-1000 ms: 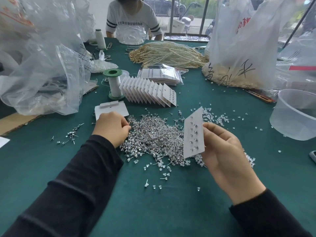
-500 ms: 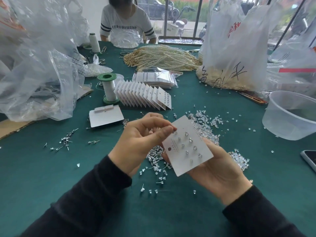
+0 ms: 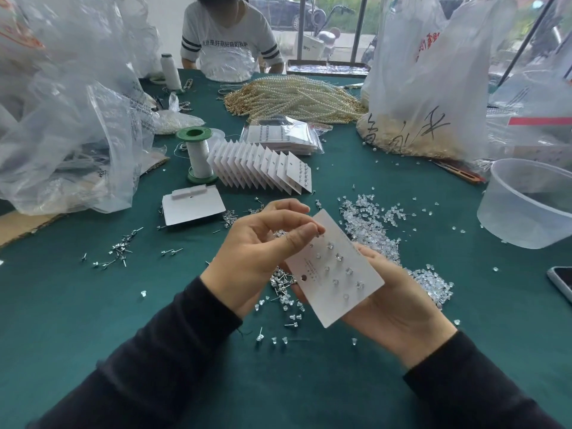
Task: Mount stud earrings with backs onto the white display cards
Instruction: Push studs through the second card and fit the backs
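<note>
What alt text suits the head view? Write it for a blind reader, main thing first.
A right hand holds a white display card bearing stud earrings, while the left hand pinches what looks like a stud at its upper end. Beyond, loose studs, clear backs and a row of filled cards lie on the green table.

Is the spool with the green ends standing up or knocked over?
Standing up. The thread spool sits on its lower green end on the table, top hole facing up.
</note>
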### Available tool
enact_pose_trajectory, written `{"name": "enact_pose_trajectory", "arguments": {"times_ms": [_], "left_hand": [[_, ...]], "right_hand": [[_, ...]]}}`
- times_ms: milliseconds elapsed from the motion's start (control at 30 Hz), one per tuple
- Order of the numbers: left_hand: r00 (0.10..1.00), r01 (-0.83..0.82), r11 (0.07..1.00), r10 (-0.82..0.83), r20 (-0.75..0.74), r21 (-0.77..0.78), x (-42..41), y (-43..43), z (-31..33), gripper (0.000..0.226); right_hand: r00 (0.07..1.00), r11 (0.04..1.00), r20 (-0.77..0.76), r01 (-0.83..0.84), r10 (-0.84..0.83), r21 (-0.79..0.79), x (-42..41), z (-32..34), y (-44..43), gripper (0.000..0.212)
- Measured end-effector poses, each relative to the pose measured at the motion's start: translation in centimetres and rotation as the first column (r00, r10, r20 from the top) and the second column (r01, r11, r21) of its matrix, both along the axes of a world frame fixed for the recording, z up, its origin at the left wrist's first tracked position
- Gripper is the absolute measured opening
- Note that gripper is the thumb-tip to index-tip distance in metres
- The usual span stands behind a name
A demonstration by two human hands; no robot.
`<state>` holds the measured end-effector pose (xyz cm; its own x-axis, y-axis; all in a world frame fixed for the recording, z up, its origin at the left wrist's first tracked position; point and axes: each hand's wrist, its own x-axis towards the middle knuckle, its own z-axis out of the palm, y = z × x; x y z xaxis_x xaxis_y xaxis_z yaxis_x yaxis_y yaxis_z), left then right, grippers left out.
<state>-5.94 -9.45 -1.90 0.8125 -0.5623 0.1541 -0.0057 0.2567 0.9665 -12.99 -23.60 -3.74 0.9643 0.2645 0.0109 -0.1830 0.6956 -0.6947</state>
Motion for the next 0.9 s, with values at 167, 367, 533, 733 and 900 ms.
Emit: {"name": "enact_pose_trajectory", "arguments": {"times_ms": [167, 367, 533, 733, 900], "left_hand": [[1.000, -0.014, 1.000, 0.014, 0.026, 0.012, 0.0, 0.0, 0.1, 0.011], [0.982, -0.111, 0.990, 0.096, 0.163, 0.087, 0.1, -0.3, -0.2, 0.007], [0.767, -0.438, 0.877, 0.251, 0.590, 0.196, 0.1, -0.3, -0.3, 0.005], [0.753, -0.449, 0.875, 0.263, 0.604, 0.179, -0.4, -0.4, -0.4, 0.022], [0.977, -0.165, 0.967, 0.133, 0.164, 0.195, -0.2, -0.3, -0.3, 0.012]], "right_hand": [[1.000, 1.000, -0.004, -0.004, 0.004, -0.012, -0.1, 0.0, -0.1, 0.043], [0.999, 0.999, -0.038, 0.024, -0.026, -0.032, -0.1, 0.1, 0.1, 0.042], [0.974, 0.966, -0.055, 0.211, -0.221, -0.151, -0.1, 0.0, 0.4, 0.019], [0.782, 0.459, 0.468, 0.621, -0.412, -0.635, 0.1, -0.3, 0.8, 0.006], [0.578, -0.092, 0.781, 0.787, -0.239, -0.610, 0.3, -1.1, 1.5, 0.005]]}}
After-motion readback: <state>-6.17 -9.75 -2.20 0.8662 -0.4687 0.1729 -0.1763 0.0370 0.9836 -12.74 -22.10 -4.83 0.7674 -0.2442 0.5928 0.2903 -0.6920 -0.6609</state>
